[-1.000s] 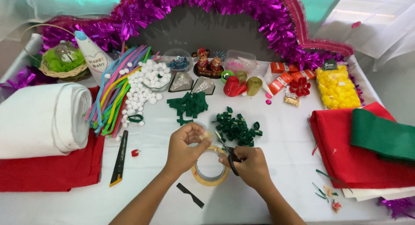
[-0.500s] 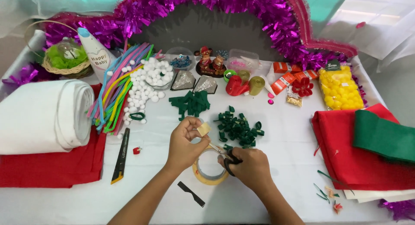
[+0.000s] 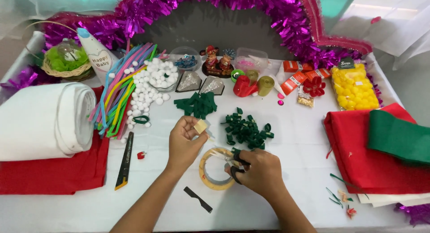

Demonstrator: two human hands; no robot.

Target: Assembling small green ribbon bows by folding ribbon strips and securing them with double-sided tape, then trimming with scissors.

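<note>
Above tape roll [image 3: 215,170], left hand [image 3: 184,142] with tape piece [image 3: 200,126]

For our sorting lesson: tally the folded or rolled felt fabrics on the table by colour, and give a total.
Red folded felt fabric: 2
White rolled felt fabric: 1
Green folded felt fabric: 1
Total: 4

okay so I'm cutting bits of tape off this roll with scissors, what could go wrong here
The scissors in your right hand work close to your left hand, so a slip might nick its fingers. The small tape piece could fold and stick to itself. The pile of green felt loops lies just beyond the tape roll; loose tape may snag some.
</note>
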